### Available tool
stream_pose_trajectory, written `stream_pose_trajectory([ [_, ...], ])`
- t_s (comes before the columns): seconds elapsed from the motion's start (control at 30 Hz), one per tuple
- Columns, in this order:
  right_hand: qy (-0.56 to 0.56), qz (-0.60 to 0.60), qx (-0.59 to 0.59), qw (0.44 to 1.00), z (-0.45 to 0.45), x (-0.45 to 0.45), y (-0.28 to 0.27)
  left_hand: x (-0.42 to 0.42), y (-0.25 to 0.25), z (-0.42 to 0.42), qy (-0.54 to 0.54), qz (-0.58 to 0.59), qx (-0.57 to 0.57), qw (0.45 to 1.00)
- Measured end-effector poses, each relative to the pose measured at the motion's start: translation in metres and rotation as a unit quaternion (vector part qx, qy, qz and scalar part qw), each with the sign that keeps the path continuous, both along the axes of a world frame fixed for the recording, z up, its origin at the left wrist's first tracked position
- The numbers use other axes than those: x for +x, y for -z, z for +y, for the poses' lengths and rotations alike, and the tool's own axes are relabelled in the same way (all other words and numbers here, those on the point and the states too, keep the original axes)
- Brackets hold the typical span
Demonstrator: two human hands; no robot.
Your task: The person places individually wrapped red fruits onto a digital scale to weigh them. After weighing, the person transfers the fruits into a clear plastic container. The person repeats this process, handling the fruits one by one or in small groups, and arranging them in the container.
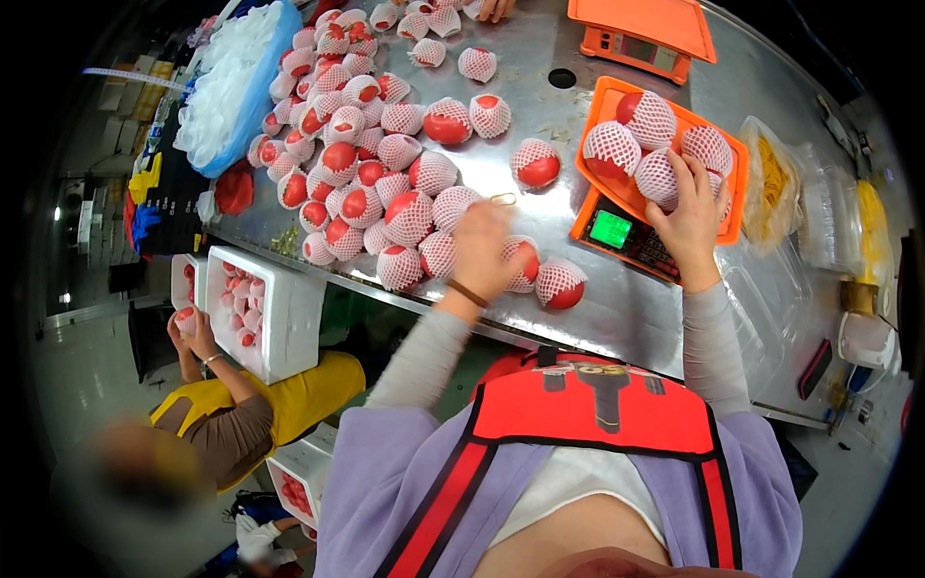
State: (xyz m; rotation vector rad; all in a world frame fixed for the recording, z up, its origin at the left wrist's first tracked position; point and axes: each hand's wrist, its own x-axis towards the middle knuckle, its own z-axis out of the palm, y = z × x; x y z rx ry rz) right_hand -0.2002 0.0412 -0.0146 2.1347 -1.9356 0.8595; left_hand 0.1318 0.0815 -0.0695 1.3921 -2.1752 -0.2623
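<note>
My right hand (688, 217) reaches into the orange tray (738, 155) of a lit digital scale (611, 228). Its thumb and fingers are around a red tomato in a white foam net (656, 179), with several more netted tomatoes beside it. My left hand (480, 253), blurred, hovers at the right end of a large group of netted tomatoes (354, 204). Close to its thumb lies a netted tomato (522, 264); another netted tomato (561, 284) sits near the table edge. Whether the left hand grips anything cannot be told. A thin yellow band (502, 199) shows just beyond its fingers.
Another orange scale (643, 43) stands at the back, near another person's hand (497, 9). A blue bag of white foam nets (231, 79) is at left. Bagged yellow bands (772, 173) and clear plastic containers (829, 217) lie right. A person beside a foam box (293, 318) handles a tomato.
</note>
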Motion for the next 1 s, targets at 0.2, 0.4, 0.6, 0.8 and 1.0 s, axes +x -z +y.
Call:
stream_pose_trajectory([
  [0.2,0.010,0.023,0.017,1.000,0.003,0.004,-0.001,0.139,-0.013,-0.076,-0.194,-0.174,0.223,0.939],
  [0.4,0.023,0.034,0.030,0.999,0.003,0.007,-0.001,0.153,-0.012,-0.075,-0.141,-0.199,0.275,0.930],
  [0.6,0.032,0.029,0.038,0.998,0.002,0.009,0.000,0.149,-0.007,-0.059,-0.137,-0.164,0.232,0.949],
  [0.8,0.031,0.036,0.036,0.998,0.002,0.009,0.000,0.156,0.001,-0.054,-0.118,-0.124,0.181,0.968],
  [1.0,0.025,0.031,0.019,0.999,0.003,0.008,0.002,0.137,-0.004,-0.045,-0.114,-0.318,0.196,0.921],
])
